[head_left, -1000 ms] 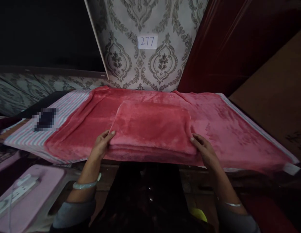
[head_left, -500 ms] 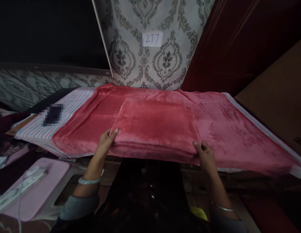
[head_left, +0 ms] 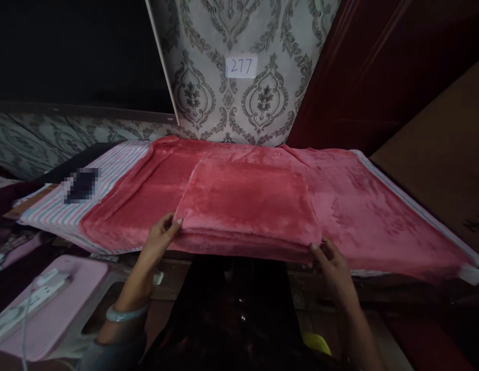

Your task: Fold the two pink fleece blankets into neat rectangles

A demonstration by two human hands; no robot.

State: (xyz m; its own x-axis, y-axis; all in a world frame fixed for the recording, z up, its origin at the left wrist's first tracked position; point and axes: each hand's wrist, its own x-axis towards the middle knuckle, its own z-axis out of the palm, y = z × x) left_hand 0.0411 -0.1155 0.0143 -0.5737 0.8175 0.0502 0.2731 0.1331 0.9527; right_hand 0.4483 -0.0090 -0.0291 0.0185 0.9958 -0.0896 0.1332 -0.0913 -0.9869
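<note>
A folded red plush blanket lies in a neat rectangle, its stacked layers showing along the near edge. Beneath it spreads a larger red plush cover on the table. My left hand holds the near left corner, thumb on top and fingers curled at the side. At the near right corner, my right hand has its thumb against the edge, with the other fingers bent and partly hidden.
A striped cloth shows at the left, under a pixelated dark object. Lower left, a white power strip rests on a pink board. A dark screen stands behind, beside a dark red panel.
Both hands have shifted slightly outward and toward me at the corners. The folded blanket keeps its shape and nearly its place; the view has tilted a little.
</note>
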